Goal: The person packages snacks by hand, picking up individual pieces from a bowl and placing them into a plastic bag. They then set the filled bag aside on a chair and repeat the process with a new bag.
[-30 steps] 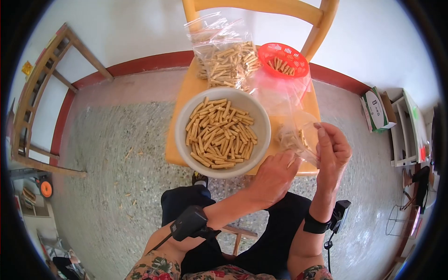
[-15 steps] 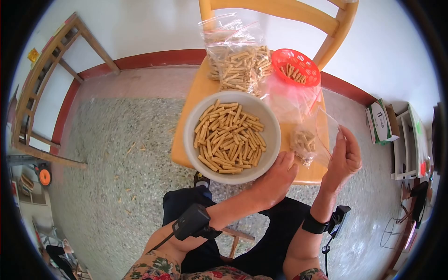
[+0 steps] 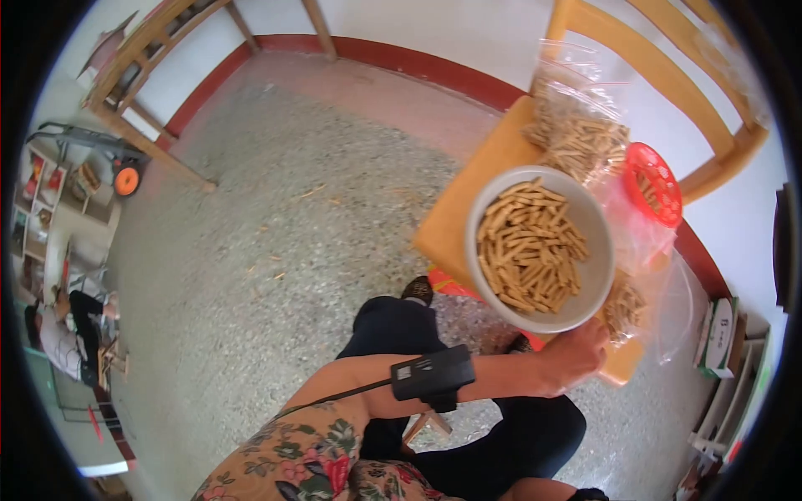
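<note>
— Head view first. Left hand [image 3: 572, 359]?

— Reached forward across the lap, forearm level, black wrist-worn device [image 3: 433, 374] strapped on. Fingers up at the near rim of the round grey bowl of tan stick-shaped snacks [image 3: 535, 248]; touching the rim, but whether gripping it cannot be told.

— Right hand?

— Out of frame.

— Bowl's place?

— Resting on the yellow wooden chair seat [image 3: 476, 188], overhanging its near edge. Just right of the bowl, a small clear plastic bag partly filled with the same sticks [image 3: 625, 307], lying at the seat's near corner, close to the fingers.

— Farther back on the seat?

— Larger clear bags packed with sticks [image 3: 576, 138] behind the bowl; round red plastic mesh basket [image 3: 654, 184] to their right, a few sticks inside.

— Floor and room?

— Speckled grey terrazzo floor [image 3: 276, 250], scattered with small crumbs. Dark red skirting along a white wall [image 3: 401, 58]. Wooden frame [image 3: 150, 42] leaning at the far left, cart with an orange wheel [image 3: 125, 179] beside it. White and green cardboard box [image 3: 720, 334] on the right.
</note>
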Demonstrator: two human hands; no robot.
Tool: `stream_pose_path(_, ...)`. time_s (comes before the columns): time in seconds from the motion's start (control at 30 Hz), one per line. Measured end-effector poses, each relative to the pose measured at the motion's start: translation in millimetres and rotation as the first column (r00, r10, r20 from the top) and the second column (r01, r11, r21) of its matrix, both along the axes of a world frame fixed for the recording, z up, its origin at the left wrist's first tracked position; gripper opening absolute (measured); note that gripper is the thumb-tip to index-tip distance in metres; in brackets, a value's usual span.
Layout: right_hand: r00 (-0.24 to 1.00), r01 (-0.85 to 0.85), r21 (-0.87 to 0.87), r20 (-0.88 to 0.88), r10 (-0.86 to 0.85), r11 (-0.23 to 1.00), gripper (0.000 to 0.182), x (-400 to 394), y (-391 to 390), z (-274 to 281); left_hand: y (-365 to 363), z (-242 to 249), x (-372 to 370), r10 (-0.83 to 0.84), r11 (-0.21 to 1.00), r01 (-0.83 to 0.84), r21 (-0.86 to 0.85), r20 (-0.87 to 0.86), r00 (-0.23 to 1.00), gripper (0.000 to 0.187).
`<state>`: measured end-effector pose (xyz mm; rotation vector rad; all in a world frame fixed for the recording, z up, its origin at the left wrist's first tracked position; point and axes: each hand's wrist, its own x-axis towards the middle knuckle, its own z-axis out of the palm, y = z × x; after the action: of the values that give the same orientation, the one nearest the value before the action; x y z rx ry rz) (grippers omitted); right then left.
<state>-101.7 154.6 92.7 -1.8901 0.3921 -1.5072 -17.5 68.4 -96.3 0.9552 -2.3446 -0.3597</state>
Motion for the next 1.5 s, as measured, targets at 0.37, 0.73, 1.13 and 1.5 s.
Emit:
stream_pose_path(0.37, 0.999, -0.042, 0.289, -0.009, 0.046, 0.956, 0.012, 11.2, -1.1, -35.2, -1.2, -0.9, 2.1, 0.003, 0.977, 0.047, -0.208, 0.232, 0.973, 0.018)
stream_pose_path(0.73, 0.991, -0.129, 0.361, 0.01, 0.134, 0.924, 0.013, 9.6, -5.2, -35.4, -2.8, -8.6, -5.5, -0.045, 0.986, 0.093, -0.138, 0.32, 0.946, 0.029)
stream_pose_path(1.13, 0.987, -0.133, 0.37, -0.034, 0.157, 0.919, 0.015, 12.1, -8.3, -31.8, -3.6, -6.9, 1.4, -0.037, 0.971, 0.098, -0.219, 0.27, 0.962, 0.026)
stream_pose_path(1.5, 0.984, -0.134, 0.352, -0.065, 0.167, 0.927, 0.017, 13.8, -9.5, -25.4, -3.7, 5.5, 8.1, -0.092, 0.978, 0.15, -0.146, 0.345, 0.934, 0.024)
